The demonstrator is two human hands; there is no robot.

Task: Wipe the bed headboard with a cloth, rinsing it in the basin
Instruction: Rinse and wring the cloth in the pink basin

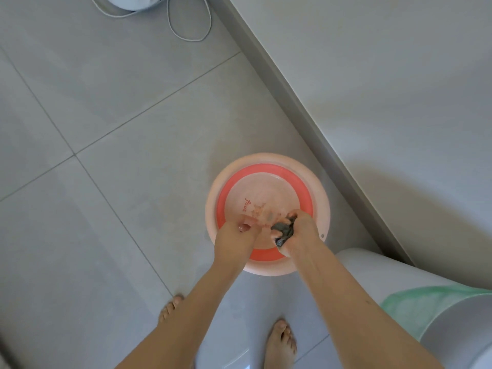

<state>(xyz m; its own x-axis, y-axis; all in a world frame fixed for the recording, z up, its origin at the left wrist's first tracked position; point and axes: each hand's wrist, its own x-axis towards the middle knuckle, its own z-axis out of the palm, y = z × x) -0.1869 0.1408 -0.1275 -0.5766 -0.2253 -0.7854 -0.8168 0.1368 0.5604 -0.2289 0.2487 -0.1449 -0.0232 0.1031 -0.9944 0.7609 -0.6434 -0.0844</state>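
A round pink basin [266,162] with a red inner ring stands on the grey tiled floor and holds a little water. Both my hands are over its near side. My right hand [299,231] grips a wadded dark grey-green cloth [283,230], squeezed into a ball in its fist. My left hand [235,234] hangs beside it with fingers pointing down toward the water and holds nothing. The headboard is not in view.
A white wall with a grey skirting strip [306,107] runs diagonally along the right. A rounded white object with a green fabric [436,307] stands at lower right. A white cable [186,25] loops at the top. My bare feet [282,339] stand below the basin.
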